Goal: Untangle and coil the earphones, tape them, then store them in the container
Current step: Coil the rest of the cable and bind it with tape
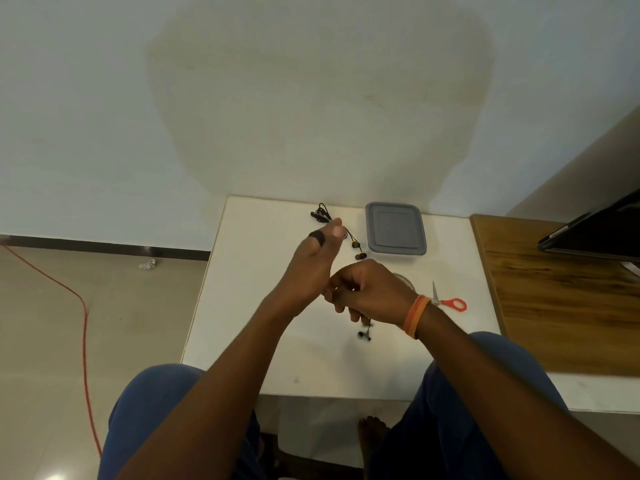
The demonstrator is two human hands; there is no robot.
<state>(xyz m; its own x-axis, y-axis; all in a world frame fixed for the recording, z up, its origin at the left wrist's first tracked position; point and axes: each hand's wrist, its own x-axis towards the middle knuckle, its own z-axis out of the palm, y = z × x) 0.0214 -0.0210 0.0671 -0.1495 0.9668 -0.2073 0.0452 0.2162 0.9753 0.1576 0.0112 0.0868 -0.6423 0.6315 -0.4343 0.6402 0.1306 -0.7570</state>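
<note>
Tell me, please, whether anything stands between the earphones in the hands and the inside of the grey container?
Yes: the container at the far side of the white table has its grey lid on, closing off the inside. The table between it and the earphones, held in the left hand and right hand, shows nothing else in the path.

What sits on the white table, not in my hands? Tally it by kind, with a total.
container, grey, lid on: 1
scissors, red handles: 1
tape roll, likely, mostly hidden behind the right hand: 1
Total: 3
</note>
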